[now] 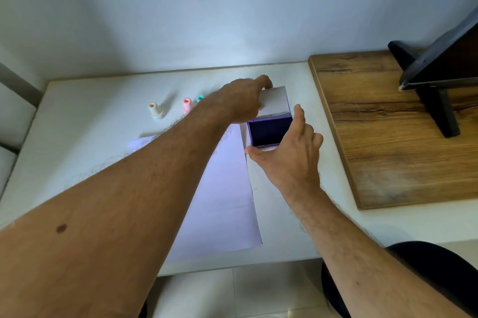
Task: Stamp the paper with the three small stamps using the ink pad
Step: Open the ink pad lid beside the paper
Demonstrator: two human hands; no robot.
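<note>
The ink pad (267, 132) lies open on the white table (77, 121), its dark purple pad showing and its metal lid (275, 101) raised behind. My left hand (243, 101) grips the lid's left edge. My right hand (292, 148) holds the pad's base at its front and right side. The white paper (222, 201) lies just left of the pad, partly under my left forearm. Three small stamps stand behind the paper: a cream one (156, 110), a pink one (186, 105), and a teal one (200, 98) mostly hidden by my left wrist.
A wooden board (382, 142) lies on the table's right side, carrying a black stand with a tilted dark panel (439, 67). A wall runs close behind the table. A black rounded seat edge (434, 266) shows at the lower right.
</note>
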